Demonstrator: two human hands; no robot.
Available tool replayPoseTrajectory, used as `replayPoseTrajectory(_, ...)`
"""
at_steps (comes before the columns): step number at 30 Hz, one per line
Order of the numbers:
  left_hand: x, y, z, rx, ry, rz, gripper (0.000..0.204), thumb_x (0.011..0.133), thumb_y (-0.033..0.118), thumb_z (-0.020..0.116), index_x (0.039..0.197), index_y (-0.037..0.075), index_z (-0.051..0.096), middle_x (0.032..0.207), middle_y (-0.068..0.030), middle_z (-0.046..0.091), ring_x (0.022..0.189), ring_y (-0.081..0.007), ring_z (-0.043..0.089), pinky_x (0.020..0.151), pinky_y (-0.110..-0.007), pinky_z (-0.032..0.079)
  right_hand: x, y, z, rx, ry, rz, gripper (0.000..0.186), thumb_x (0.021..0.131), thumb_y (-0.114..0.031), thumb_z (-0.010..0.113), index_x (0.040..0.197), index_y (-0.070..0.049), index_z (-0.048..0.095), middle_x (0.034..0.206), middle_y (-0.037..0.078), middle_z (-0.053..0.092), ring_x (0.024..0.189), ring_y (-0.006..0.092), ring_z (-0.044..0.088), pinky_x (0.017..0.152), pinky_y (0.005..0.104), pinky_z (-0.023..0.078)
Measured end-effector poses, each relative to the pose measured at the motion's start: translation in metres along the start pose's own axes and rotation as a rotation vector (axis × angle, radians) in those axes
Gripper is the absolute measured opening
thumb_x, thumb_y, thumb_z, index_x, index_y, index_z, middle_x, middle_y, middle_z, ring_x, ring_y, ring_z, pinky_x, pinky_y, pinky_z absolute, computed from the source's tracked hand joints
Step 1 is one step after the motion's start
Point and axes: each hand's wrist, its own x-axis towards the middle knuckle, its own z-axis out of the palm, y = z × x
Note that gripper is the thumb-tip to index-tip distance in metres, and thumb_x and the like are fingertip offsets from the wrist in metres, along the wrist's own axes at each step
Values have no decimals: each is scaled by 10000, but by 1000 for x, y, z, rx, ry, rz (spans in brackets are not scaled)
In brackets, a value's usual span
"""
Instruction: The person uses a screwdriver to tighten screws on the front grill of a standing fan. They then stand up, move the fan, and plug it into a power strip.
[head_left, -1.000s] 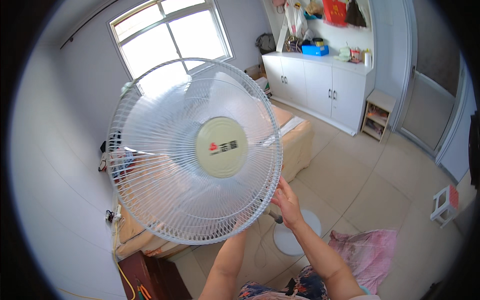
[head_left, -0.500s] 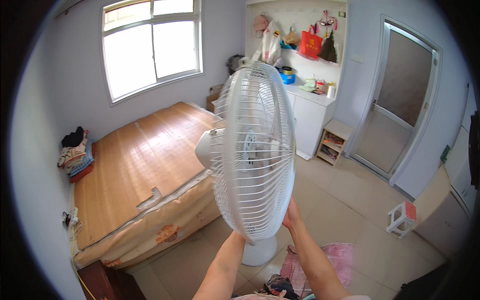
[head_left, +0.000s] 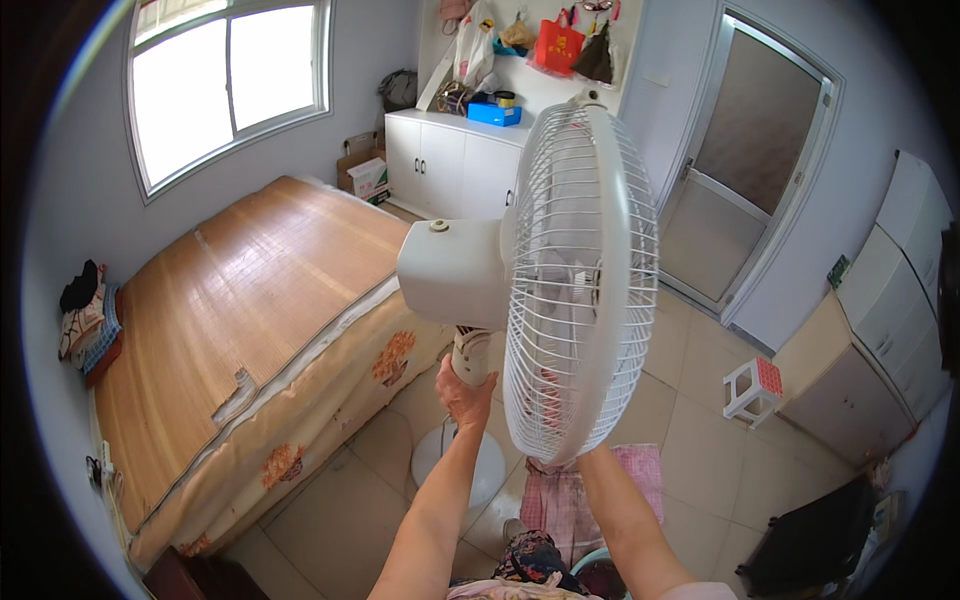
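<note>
A white electric fan (head_left: 440,262) on a stand is right before me, its wire cage (head_left: 625,290) turned to the right and its motor housing to the left. My left hand (head_left: 466,397) is wrapped round the fan's neck (head_left: 471,355), just below the housing. The round white base (head_left: 482,470) stands on the floor below. My right forearm (head_left: 625,515) reaches up to the lower rim of the cage; the cage hides the fingers of that hand, so their grip does not show.
A bed with a bamboo mat (head_left: 270,270) stands left, folded clothes (head_left: 95,320) at its edge. White cabinets (head_left: 440,160) are behind, a door (head_left: 745,150) to the right. A red-topped stool (head_left: 755,390), a pink cloth (head_left: 640,480) and a black case (head_left: 815,535) lie around on the right.
The fan's head has swung round, its housing now plainly in view at left and its cage farther right. My left hand has come into sight on the neck; my right hand has slipped behind the cage.
</note>
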Motion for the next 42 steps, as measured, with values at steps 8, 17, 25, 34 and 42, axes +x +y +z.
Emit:
replayPoseTrajectory(8, -9, -27, -37, -199, -263, 145, 841, 602, 158, 761, 1300, 54, 304, 1190, -174, 433, 1112, -330, 407, 933, -400, 346, 0, 80, -23, -93, -15, 159, 553, 817, -274, 591, 1268, -34, 379, 1129, 159, 531, 1043, 267, 512, 874, 390, 438)
replayPoseTrajectory(17, -143, -225, -274, 50, -616, -513, 489, 727, 219, 663, 1146, 18, 511, 894, -121, 648, 821, -196, 620, 741, -304, 483, 1, 127, 93, -720, 152, -340, 789, 688, -175, 690, 1324, 33, 273, 1360, 184, 313, 1274, 283, 279, 1017, 397, 230)
replayPoseTrajectory(25, -217, -307, -456, 275, -467, -1044, 434, 735, 168, 643, 1107, -20, 525, 983, -167, 615, 872, -232, 605, 743, -322, 484, 32, 116, 116, -835, 311, -668, 781, 654, -159, 712, 1288, 49, 306, 1268, 185, 394, 1193, 272, 364, 987, 326, 280)
replayPoseTrajectory(34, -197, -298, -469, 143, -357, -1108, 433, 746, 182, 630, 1107, -29, 521, 998, -162, 609, 869, -228, 606, 747, -321, 484, 48, 117, 117, -1003, 318, -717, 470, 683, -145, 717, 1051, -19, 453, 947, 81, 547, 822, 168, 531, 753, 301, 434)
replayPoseTrajectory(42, -159, -327, -424, 348, -400, -1000, 425, 727, 233, 634, 1069, -8, 562, 977, -172, 627, 908, -249, 609, 793, -332, 472, 55, 109, 109, -978, 228, -799, 558, 715, -204, 722, 1133, 8, 420, 1010, 111, 534, 884, 188, 532, 785, 291, 431)
